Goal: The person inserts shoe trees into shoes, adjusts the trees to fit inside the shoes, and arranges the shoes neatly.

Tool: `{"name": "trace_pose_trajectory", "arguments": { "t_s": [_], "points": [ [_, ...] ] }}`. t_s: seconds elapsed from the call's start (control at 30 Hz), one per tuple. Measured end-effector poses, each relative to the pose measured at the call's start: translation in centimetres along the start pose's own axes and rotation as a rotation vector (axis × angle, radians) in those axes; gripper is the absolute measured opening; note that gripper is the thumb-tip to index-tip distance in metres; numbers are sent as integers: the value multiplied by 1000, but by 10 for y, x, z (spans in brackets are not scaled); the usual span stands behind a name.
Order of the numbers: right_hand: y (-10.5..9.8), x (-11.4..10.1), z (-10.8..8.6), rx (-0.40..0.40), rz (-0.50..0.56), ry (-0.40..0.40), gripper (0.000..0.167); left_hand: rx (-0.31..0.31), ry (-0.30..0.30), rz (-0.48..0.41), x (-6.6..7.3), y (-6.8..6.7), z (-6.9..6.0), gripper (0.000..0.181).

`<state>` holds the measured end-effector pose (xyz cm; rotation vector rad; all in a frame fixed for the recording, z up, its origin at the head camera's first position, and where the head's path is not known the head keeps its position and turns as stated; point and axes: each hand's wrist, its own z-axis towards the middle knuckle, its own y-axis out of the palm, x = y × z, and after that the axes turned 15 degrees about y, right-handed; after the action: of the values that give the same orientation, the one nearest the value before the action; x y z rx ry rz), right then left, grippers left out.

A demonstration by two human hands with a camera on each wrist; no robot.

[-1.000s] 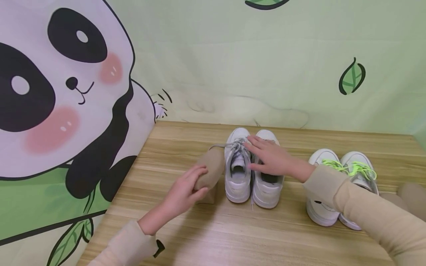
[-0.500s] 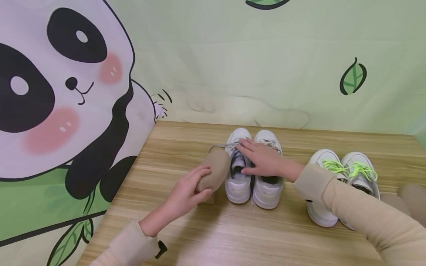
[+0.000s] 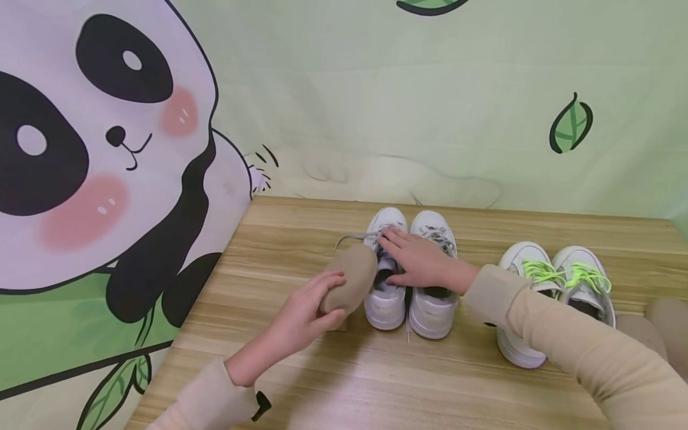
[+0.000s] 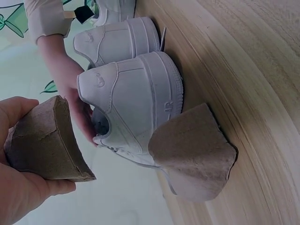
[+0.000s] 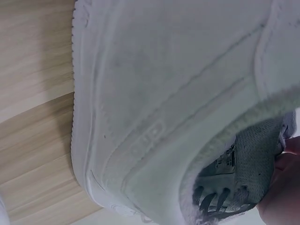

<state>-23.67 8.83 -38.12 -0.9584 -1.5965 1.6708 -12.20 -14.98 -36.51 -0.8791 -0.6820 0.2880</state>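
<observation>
My left hand (image 3: 301,313) grips a brown moulded-paper shoe insert (image 3: 352,278) between thumb and fingers, raised just left of a pair of white sneakers. A second shoe insert (image 4: 197,150) lies on the wooden surface against the left sneaker, as the left wrist view shows. My right hand (image 3: 421,260) reaches across the right sneaker (image 3: 432,319) to the left sneaker (image 3: 384,313). Its fingers stretch over the grey laces, and the thumb lies over the shoe's opening; contact there is hard to make out. In the right wrist view the right sneaker's side fills most of the frame.
Another pair of white sneakers (image 3: 524,352) with green laces stands to the right, partly behind my right sleeve (image 3: 570,334). More brown inserts (image 3: 666,328) sit at the right edge. A printed panda backdrop (image 3: 376,107) rises behind the wooden surface (image 3: 430,388).
My right hand has moved left, from between the two sneakers to over the left sneaker's laces. The left hand has raised the shoe insert slightly and brought it closer to that sneaker.
</observation>
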Motion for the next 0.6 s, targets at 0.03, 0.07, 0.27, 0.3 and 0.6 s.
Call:
{"name": "trace_pose_trajectory", "arguments": {
  "t_s": [0.03, 0.07, 0.27, 0.3, 0.6],
  "points": [
    [1, 0, 0, -1, 1, 5, 79, 0, 4, 0, 0, 0, 0, 41],
    [1, -1, 1, -3, 2, 9, 80, 1, 8, -1, 1, 0, 0, 41],
    [2, -3, 3, -15, 11, 35, 79, 6, 25, -1, 2, 0, 0, 42],
    [2, -3, 3, -17, 9, 38, 79, 3, 22, -3, 2, 0, 0, 42],
    [4, -4, 6, -18, -6, 50, 79, -20, -13, -19, -1, 1, 0, 41]
  ]
}}
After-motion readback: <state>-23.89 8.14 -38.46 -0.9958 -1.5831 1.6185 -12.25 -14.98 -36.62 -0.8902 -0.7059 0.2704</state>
